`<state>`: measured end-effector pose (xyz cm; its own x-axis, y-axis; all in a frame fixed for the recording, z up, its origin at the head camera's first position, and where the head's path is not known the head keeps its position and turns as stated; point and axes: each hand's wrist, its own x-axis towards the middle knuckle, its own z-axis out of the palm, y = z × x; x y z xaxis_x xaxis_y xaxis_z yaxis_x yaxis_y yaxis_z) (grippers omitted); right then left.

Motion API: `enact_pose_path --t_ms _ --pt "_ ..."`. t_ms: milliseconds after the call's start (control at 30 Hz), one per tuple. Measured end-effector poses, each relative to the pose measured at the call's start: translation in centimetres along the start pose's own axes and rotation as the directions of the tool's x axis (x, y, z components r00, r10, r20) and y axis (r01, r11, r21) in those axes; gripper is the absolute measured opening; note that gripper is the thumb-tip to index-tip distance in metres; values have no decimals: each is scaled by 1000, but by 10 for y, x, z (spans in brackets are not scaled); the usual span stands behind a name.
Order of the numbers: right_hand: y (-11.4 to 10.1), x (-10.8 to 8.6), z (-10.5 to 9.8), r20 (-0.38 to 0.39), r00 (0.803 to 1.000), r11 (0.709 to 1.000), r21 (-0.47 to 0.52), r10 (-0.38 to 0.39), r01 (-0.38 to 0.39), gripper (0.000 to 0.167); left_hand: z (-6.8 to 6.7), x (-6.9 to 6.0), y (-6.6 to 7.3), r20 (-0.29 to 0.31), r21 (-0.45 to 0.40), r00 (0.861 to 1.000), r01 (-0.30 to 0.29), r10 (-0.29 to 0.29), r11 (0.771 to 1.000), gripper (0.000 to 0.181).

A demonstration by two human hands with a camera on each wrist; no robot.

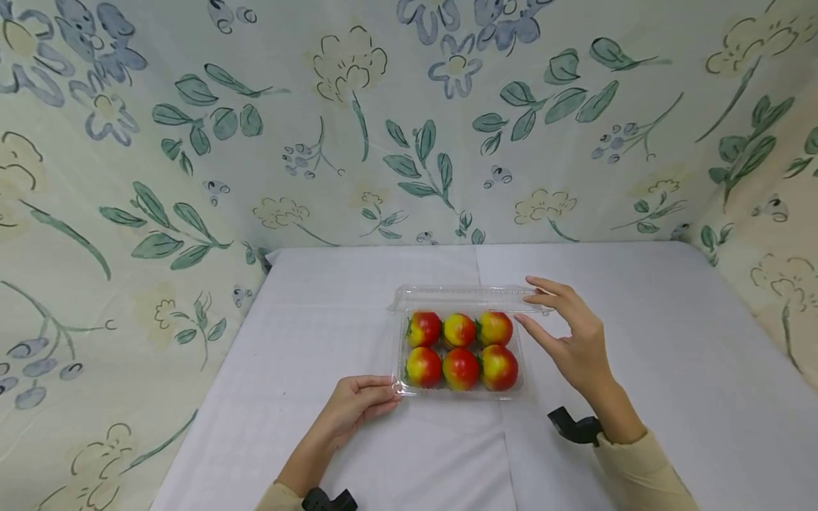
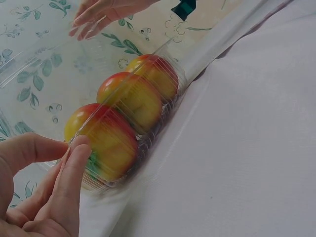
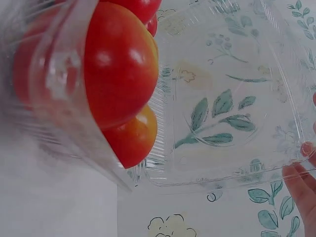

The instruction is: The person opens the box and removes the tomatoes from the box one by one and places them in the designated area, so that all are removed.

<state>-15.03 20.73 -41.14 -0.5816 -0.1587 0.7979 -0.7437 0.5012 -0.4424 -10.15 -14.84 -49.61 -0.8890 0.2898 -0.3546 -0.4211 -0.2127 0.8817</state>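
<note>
A clear plastic container (image 1: 460, 396) holds several red-and-yellow fruits (image 1: 461, 369) in two rows, with its clear lid (image 1: 460, 298) raised along the back. At the container's front left corner, my left hand (image 1: 364, 406) pinches the rim between thumb and fingers; the left wrist view shows this pinch (image 2: 54, 177) beside the fruits (image 2: 106, 143). My right hand (image 1: 575, 337) is at the lid's right end, thumb and fingers spread apart. In the right wrist view, fingertips of that hand (image 3: 303, 190) meet the lid's edge (image 3: 232, 178); part of the hand is out of frame.
White cloth (image 1: 307, 319) covers the table under the container. A floral-patterned cloth (image 1: 383, 142) rises behind the table and along both sides. Black straps or mounts sit at both wrists (image 1: 575, 428).
</note>
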Motion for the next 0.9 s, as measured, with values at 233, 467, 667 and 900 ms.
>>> enact_pose_path --t_ms 233,467,667,900 --pt "-15 13 -2 -29 995 992 92 92 -89 46 -1 1 -1 2 -7 1000 -5 5 1000 40" --pt "-16 20 -1 -37 988 971 194 153 -143 41 0 1 0 4 1 1000 -4 4 1000 39" --pt "14 12 3 -43 966 935 266 254 -234 40 -1 1 0 5 1 1000 -8 8 1000 38" --pt "34 8 5 -39 942 861 420 334 -288 31 -1 1 -1 6 -8 1000 -15 15 1000 39"
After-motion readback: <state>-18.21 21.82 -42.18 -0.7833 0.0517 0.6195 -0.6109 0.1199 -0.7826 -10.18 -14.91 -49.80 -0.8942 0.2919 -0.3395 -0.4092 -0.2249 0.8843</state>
